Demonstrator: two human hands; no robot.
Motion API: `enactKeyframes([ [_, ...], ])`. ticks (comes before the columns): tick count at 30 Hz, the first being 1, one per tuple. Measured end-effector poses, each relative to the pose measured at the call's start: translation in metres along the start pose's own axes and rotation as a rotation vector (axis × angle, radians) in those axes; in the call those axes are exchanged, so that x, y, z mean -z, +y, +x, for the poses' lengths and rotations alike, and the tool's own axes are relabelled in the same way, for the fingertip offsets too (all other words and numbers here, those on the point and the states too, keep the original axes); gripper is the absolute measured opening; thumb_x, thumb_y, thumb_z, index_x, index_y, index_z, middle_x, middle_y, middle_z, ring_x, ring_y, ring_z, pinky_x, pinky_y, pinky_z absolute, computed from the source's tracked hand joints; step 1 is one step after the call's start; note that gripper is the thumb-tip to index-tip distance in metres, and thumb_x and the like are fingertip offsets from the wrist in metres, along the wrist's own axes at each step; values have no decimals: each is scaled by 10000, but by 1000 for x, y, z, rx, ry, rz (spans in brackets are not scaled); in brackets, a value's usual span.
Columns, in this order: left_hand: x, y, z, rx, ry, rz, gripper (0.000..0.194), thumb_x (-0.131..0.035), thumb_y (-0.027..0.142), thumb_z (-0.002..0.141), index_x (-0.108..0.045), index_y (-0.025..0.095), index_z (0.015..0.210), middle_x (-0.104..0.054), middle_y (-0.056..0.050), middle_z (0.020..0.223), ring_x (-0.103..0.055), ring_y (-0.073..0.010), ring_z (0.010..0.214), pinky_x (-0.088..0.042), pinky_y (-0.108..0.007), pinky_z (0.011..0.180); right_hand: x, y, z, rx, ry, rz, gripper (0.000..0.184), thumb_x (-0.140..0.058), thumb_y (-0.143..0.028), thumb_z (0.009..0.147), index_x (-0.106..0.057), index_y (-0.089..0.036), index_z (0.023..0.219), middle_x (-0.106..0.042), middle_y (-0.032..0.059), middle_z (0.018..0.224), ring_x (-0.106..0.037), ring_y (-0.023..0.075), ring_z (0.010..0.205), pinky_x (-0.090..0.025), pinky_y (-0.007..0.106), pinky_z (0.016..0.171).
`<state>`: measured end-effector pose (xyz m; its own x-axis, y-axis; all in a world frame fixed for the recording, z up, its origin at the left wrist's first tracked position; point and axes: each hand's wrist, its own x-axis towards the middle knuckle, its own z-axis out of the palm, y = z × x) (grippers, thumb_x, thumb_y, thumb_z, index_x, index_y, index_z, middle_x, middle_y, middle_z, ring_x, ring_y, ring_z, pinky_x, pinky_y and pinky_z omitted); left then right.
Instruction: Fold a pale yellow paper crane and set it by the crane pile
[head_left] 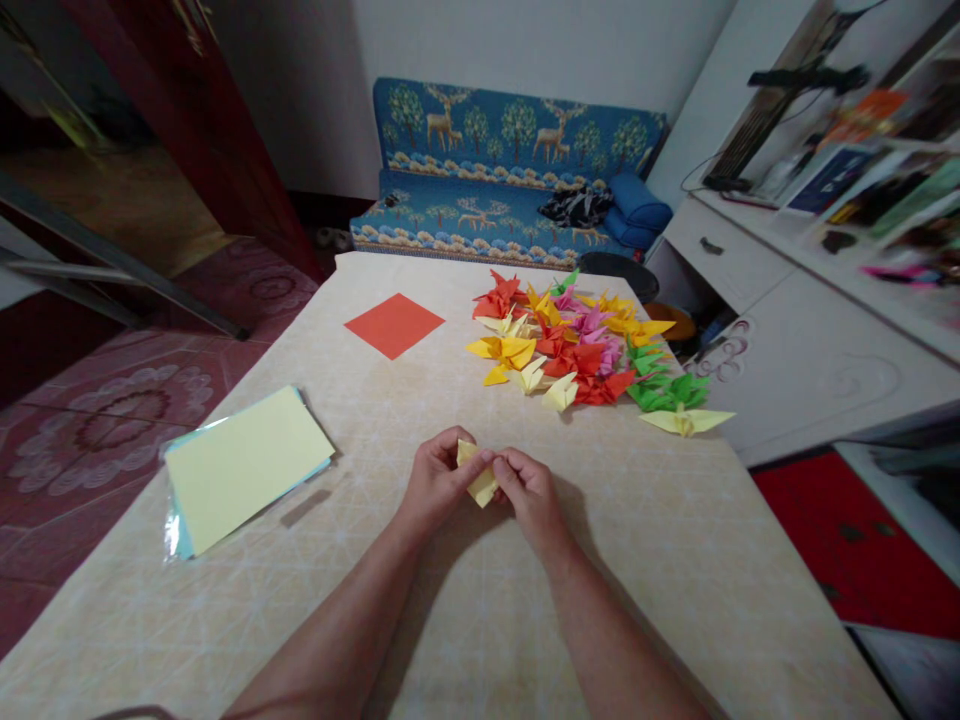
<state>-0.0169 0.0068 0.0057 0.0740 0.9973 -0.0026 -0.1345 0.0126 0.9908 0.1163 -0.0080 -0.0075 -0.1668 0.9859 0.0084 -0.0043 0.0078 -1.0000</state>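
At nine o'clock from the hands, a stack of pale yellow paper (247, 465) lies on the bench (480, 620), with blue sheets (182, 535) and clear plastic (171, 518) showing at its edges. The red paper square (394, 326) lies flat at eleven o'clock, one corner pointing towards the person. The left hand (442, 475) is clamped on the left part of the folded yellow paper (481, 484), its thumb across the front. That paper is held near the bench's middle, between the two hands. The right hand (529, 490) pinches its right edge; its lower fingers are partly hidden. The hands are close together. At one o'clock, origami cranes (574, 360) in red, orange, pink, green and cream crowd together. A pale yellow crane (686, 422) sits at their near right edge, around two o'clock. The deer-patterned sofa (480, 215) stands beyond the bench at twelve.
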Motion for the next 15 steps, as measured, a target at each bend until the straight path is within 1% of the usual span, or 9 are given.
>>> enactKeyframes([
  [2, -1, -2, 0, -62, 82, 54, 279, -678, 320, 685, -468, 149, 616, -423, 67, 508, -384, -46, 453, -313, -159, 441, -3, -1, -1, -20, -37, 80, 176, -541, -357, 833, -552, -182, 825, -509, -25, 670, -469, 98, 589, -364, 183, 518],
  [3, -1, -3, -1, -87, 119, 81, 269, -673, 316, 692, -476, 148, 619, -424, 65, 510, -380, -47, 456, -309, -161, 442, -5, -1, -1, -32, -53, 108, 177, -570, -356, 813, -542, -189, 864, -529, -22, 706, -486, 102, 606, -383, 186, 528],
  [5, -3, -5, -2, -122, 164, 128, 245, -659, 315, 707, -498, 147, 634, -449, 55, 519, -392, -56, 467, -315, -168, 447, -9, 0, -2, -58, -42, 125, 213, -597, -362, 789, -525, -195, 900, -547, -18, 732, -496, 105, 598, -400, 187, 510],
  [10, -4, -7, -3, -159, 178, 226, 229, -628, 323, 737, -536, 142, 632, -494, 30, 524, -433, -79, 487, -335, -186, 459, -12, 4, 1, -54, 48, 49, 150, -560, -329, 803, -520, -191, 848, -493, -49, 609, -414, 80, 468, -333, 172, 426],
  [15, 0, -3, -1, -152, 201, 319, 284, -592, 358, 763, -586, 131, 592, -509, 15, 474, -434, -84, 448, -315, -194, 438, -6, 5, 2, -45, 80, -10, 134, -519, -326, 817, -528, -193, 803, -455, -59, 557, -395, 81, 443, -297, 173, 402],
])
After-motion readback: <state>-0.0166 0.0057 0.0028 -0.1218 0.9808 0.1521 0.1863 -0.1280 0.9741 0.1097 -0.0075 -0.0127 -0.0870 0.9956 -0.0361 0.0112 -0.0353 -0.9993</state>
